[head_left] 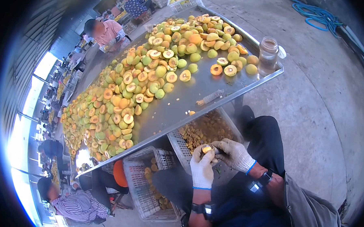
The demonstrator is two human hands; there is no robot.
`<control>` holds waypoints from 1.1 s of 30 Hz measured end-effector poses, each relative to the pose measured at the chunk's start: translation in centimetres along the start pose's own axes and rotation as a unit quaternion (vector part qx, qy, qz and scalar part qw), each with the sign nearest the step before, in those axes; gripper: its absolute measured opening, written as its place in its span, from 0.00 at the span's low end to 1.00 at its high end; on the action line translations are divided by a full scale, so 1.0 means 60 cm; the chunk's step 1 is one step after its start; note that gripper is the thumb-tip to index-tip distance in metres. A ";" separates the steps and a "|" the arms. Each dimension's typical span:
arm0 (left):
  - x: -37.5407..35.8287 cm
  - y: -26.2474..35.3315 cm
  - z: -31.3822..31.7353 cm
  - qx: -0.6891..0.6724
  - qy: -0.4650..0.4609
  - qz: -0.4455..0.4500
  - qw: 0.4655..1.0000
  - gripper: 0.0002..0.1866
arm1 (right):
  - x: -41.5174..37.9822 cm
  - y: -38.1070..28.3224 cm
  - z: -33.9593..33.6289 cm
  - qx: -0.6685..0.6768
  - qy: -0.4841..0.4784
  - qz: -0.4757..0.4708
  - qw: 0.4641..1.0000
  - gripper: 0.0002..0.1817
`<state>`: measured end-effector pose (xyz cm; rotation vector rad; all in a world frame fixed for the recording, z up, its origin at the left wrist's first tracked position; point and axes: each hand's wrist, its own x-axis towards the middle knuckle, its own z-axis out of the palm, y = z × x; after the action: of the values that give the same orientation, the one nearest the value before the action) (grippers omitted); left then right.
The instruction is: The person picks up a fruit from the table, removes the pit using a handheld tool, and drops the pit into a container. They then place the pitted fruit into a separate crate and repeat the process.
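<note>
My left hand (202, 171), in a white knitted glove, is closed around a cut apricot half (206, 149) between thumb and fingers. My right hand (233, 156), gloved the same way, meets it from the right with its fingers closed. A dark, narrow thing shows at its fingertips, too small to make out. Both hands are over the near edge of a crate (230, 123) holding brown pits and scraps. Beyond them, halved apricots (125, 99), yellow, green and orange, are heaped on a metal table (176, 109).
A clear jar (268, 56) stands at the table's right corner. A crumpled clear plastic piece (213, 96) lies near the rim. Another crate (136, 184) with fruit stands below left. Co-workers sit at left, one in a striped shirt (80, 204). A blue hose (320, 16) lies on the floor.
</note>
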<state>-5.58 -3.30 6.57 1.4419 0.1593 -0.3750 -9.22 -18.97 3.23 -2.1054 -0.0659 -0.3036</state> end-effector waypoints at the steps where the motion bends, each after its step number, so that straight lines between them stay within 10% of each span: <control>1: 0.006 -0.008 -0.010 -0.110 -0.043 -0.038 0.992 0.16 | 0.001 -0.003 -0.004 -0.008 -0.002 -0.005 1.000 0.25; 11: 0.028 -0.027 -0.044 -0.387 -0.193 -0.136 0.891 0.17 | 0.003 -0.019 -0.005 -0.051 -0.006 0.026 0.998 0.25; 17: 0.034 -0.053 -0.026 -0.417 -0.096 -0.161 0.889 0.24 | 0.015 -0.056 -0.022 -0.201 -0.011 -0.044 0.979 0.20; 25: 0.045 -0.070 -0.012 -0.472 -0.061 -0.131 0.870 0.35 | 0.045 -0.040 -0.055 -0.058 0.084 0.065 0.993 0.26; 27: 0.056 -0.088 -0.030 -0.454 -0.055 -0.118 0.881 0.38 | 0.063 -0.033 -0.084 -0.016 0.093 0.112 0.989 0.26; 28: 0.071 -0.112 -0.046 -0.147 -0.028 0.023 0.988 0.39 | 0.071 -0.030 -0.101 -0.024 0.096 0.114 0.989 0.24; 29: 0.091 -0.140 -0.059 0.179 0.003 0.162 0.970 0.39 | 0.078 -0.027 -0.117 -0.033 0.099 0.117 0.988 0.23; 33: 0.074 -0.052 -0.024 -0.065 0.124 0.084 0.986 0.32 | 0.100 0.000 -0.164 -0.117 0.152 0.052 0.980 0.16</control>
<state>-2.36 -2.81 2.01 1.3587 0.2565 -0.0434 -5.27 -27.73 9.56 -2.2600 0.2716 -0.5907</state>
